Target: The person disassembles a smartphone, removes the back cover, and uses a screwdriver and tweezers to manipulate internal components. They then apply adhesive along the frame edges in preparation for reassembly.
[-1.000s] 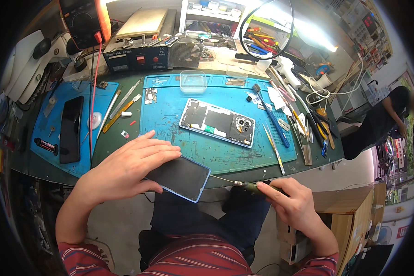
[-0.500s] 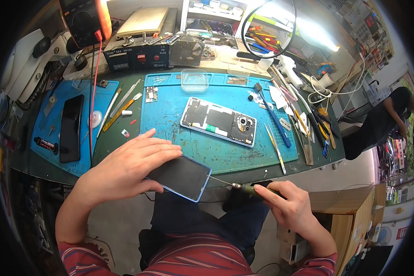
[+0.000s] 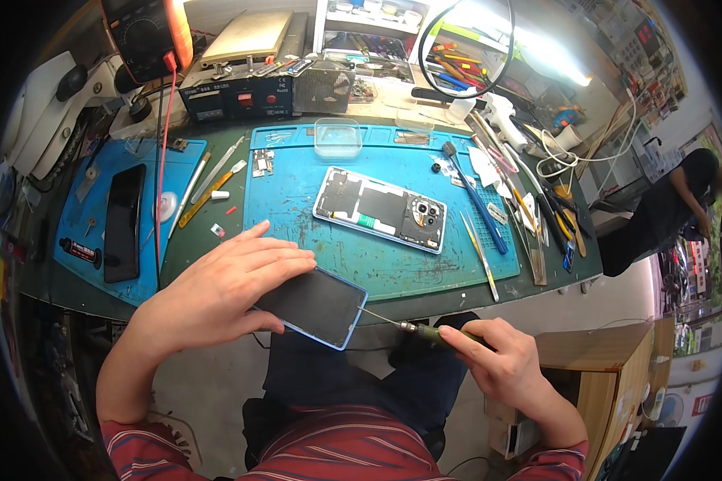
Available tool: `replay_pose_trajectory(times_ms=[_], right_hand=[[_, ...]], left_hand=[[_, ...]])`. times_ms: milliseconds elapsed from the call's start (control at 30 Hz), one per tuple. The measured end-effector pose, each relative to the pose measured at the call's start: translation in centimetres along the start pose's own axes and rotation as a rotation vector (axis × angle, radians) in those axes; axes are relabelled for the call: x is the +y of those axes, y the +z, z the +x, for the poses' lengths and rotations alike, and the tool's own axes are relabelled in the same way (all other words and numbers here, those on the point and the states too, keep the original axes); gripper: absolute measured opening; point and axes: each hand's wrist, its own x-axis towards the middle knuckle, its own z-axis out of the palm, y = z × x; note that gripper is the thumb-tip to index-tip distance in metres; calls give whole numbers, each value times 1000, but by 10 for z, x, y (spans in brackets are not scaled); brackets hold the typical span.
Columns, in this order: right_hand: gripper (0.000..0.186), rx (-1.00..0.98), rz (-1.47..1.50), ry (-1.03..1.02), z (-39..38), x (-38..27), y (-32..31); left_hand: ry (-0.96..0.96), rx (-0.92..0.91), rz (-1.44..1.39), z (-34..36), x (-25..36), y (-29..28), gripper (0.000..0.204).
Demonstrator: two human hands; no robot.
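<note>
My left hand point(image 3: 225, 289) grips a dark phone panel with a blue rim point(image 3: 321, 309), thumb below and fingers across its upper side. The panel is held at the bench's front edge, above my lap. In my right hand point(image 3: 501, 357) is a thin-tipped tool with a green handle point(image 3: 427, 332) and a metal collar. Its fine tip meets the panel's right end, at or just inside the rim. Farther back, an opened phone point(image 3: 381, 210) lies on the blue mat point(image 3: 289, 200), with its inner parts and camera module showing.
Tweezers point(image 3: 480, 255), a blue-handled brush point(image 3: 477, 200) and several pliers lie to the right. A clear plastic box point(image 3: 338, 139) sits at the mat's back. On the left are a black phone point(image 3: 125, 224) and a multimeter point(image 3: 147, 36). Another person point(image 3: 674, 200) stands at far right.
The tool's tip has slid slightly left, onto the panel's right edge, and my right hand has followed a little. My left hand keeps the same hold.
</note>
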Motion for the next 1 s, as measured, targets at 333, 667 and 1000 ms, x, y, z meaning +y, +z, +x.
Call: replay_pose_trajectory(times_ms=[333, 667, 1000], right_hand=[[61, -53, 32, -30, -2, -10, -1], [62, -21, 34, 9, -8, -10, 3], [63, -47, 30, -9, -9, -12, 3]], left_hand=[[-6, 5, 16, 0, 1, 0, 84], [-3, 11, 12, 0, -1, 2, 84], [-8, 4, 19, 0, 1, 0, 86]])
